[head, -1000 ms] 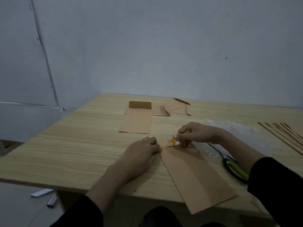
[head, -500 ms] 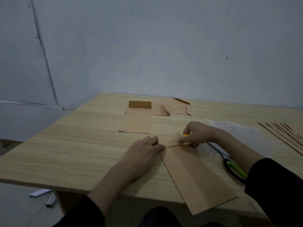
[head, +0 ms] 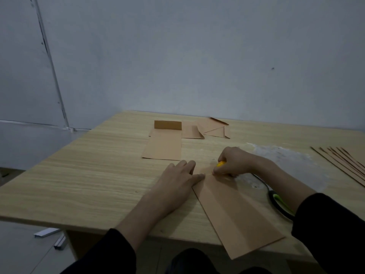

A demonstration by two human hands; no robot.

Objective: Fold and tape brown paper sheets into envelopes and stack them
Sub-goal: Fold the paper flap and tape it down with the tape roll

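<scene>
Sheet (head: 237, 214) runs lengthwise toward the person; flat left hand (head: 177, 179) pins its far end, right hand (head: 234, 162) grips yellow tool (head: 220, 164) there.

On the wooden table (head: 88, 175), the left grip (head: 177, 178) lies flat, its straight fingers pressing the far corner of a folded brown sheet (head: 237, 214) whose near end overhangs the table edge. The right grip (head: 233, 163) curls round a small yellow object (head: 220, 164) at the sheet's far edge. Green-handled scissors (head: 280, 204) lie just beside the sheet. A finished envelope (head: 164, 147) lies beyond the hands, brown strips (head: 345, 165) far right.
</scene>
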